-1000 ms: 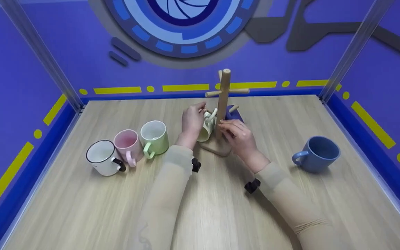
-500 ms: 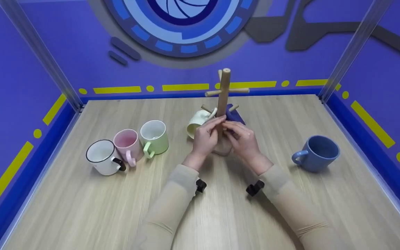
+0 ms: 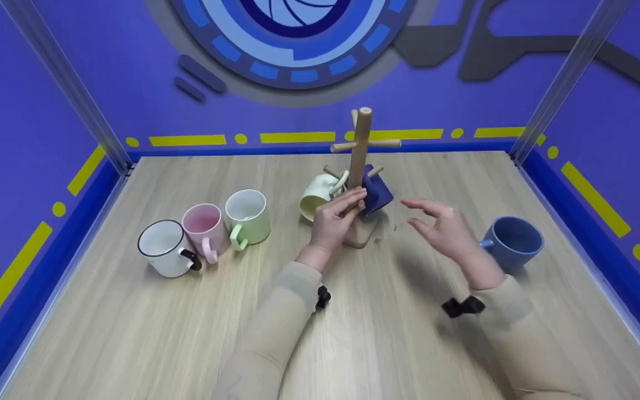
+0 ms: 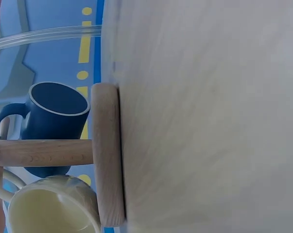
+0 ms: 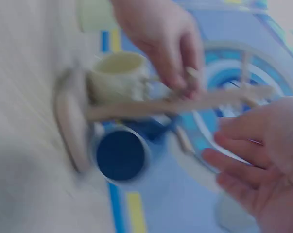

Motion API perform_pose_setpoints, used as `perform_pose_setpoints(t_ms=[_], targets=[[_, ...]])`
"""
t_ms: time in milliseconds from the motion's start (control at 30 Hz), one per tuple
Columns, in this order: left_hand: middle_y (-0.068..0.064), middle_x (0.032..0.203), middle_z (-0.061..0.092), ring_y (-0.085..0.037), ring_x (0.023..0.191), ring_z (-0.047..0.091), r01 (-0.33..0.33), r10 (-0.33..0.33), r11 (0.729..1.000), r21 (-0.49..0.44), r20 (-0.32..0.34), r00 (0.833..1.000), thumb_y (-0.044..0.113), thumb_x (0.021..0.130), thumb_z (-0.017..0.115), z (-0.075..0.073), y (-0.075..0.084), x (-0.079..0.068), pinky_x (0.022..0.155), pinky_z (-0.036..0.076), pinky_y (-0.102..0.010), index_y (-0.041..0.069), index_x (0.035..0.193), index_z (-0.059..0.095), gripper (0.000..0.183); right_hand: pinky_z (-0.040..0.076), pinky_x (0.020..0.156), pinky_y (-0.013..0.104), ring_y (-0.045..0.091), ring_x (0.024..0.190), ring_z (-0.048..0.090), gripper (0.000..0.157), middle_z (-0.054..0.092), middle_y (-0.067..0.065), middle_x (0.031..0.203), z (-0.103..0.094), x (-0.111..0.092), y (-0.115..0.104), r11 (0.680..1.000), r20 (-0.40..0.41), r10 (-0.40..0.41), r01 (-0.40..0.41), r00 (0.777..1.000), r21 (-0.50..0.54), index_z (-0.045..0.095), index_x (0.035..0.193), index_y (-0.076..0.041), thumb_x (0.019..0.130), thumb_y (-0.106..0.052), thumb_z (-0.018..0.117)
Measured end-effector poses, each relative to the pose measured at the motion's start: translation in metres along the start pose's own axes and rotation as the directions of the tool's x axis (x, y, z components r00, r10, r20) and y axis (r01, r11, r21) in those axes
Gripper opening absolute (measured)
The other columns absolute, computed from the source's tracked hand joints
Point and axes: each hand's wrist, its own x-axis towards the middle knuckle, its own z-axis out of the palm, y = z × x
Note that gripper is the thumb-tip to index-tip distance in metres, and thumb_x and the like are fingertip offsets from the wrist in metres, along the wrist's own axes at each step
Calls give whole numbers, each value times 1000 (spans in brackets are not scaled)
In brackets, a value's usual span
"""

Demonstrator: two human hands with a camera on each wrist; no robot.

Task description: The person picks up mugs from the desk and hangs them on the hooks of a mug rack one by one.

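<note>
A wooden mug tree [image 3: 360, 145] stands on the table, a cream mug [image 3: 315, 198] hanging on its left and a dark blue mug [image 3: 376, 191] on its right. With its fingertips my left hand [image 3: 335, 221] grips the tree at the lower post. The right wrist view shows those fingers beside a short peg end. To the right, my right hand [image 3: 446, 229] is in the air, thumb and fingers parted and nothing between them. It overlaps the handle side of a lighter blue mug [image 3: 514, 240] in the head view.
On the left of the table stand a white mug [image 3: 163, 248] with a black handle, a pink mug [image 3: 205, 229] and a green mug [image 3: 249, 218]. Blue panels [image 3: 275, 119] with metal corner posts enclose the table's back and sides.
My left hand came from beside the cream mug to the front of the post. My right hand then left the post and moved right, toward the lighter blue mug, its fingers spreading.
</note>
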Motion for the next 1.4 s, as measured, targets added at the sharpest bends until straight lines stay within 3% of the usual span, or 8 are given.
perform_pose_setpoints(t_ms=[133, 233, 300, 367, 533, 667, 1100, 1400], targets=[[-14, 120, 76, -28, 117, 72, -17, 17, 1000, -5, 0, 1000, 4, 90, 76, 1, -2, -1, 105, 53, -25, 2, 116, 77, 26, 60, 83, 45, 28, 77, 71, 48, 61, 18, 145, -44, -10, 6, 985, 197, 161, -144, 967, -96, 62, 142, -11, 95, -6, 71], [-14, 120, 76, -29, 117, 72, -33, 33, 999, -1, -4, 999, 4, 91, 75, 2, -3, -2, 106, 53, -25, 2, 116, 77, 26, 57, 88, 50, 34, 87, 71, 57, 53, 21, 153, -74, -18, 11, 971, 292, 214, -170, 932, -170, 56, 147, -11, 93, -7, 74], [-13, 120, 76, -29, 117, 72, -41, 41, 999, -2, -9, 999, 5, 91, 74, 3, -4, -2, 106, 53, -25, 2, 117, 77, 26, 47, 105, 63, 46, 127, 58, 63, 48, 23, 156, -89, -22, 16, 962, 337, 242, -181, 910, -203, 54, 149, -8, 90, -6, 76], [-13, 120, 76, -30, 117, 72, -43, 43, 999, -9, -15, 999, 6, 92, 74, 3, -5, -3, 106, 53, -26, 1, 117, 77, 26, 40, 110, 69, 53, 144, 38, 67, 41, 27, 159, -102, -26, 22, 952, 374, 279, -204, 885, -228, 53, 149, -6, 87, -4, 78], [-15, 119, 76, -32, 116, 72, -48, 47, 998, -34, -25, 999, 4, 91, 74, 4, -6, -4, 106, 53, -26, 0, 116, 77, 25, 49, 100, 67, 61, 144, 28, 74, 27, 34, 162, -119, -33, 43, 908, 428, 389, -261, 816, -329, 51, 149, -4, 81, 0, 80], [-14, 119, 76, -31, 115, 73, -54, 53, 998, -30, -37, 998, 5, 91, 74, 5, -7, -4, 105, 54, -26, 0, 116, 77, 25, 53, 94, 65, 64, 141, 26, 76, 25, 37, 161, -124, -38, 58, 887, 439, 433, -284, 787, -365, 53, 147, -2, 77, 3, 82], [-13, 117, 77, -30, 114, 73, -91, 91, 996, 1, -68, 994, 4, 91, 74, 7, -7, -3, 103, 55, -27, 1, 115, 77, 25, 52, 80, 61, 55, 112, 40, 74, 42, 36, 143, -119, -39, 76, 876, 400, 433, -273, 808, -397, 59, 137, -6, 67, 2, 83], [-14, 118, 77, -31, 115, 73, -87, 86, 996, -10, -67, 994, 5, 91, 74, 7, -8, -3, 104, 54, -27, 0, 115, 77, 24, 48, 84, 58, 51, 112, 44, 68, 48, 31, 138, -116, -37, 70, 899, 401, 387, -243, 830, -364, 63, 131, -10, 68, -5, 87]])
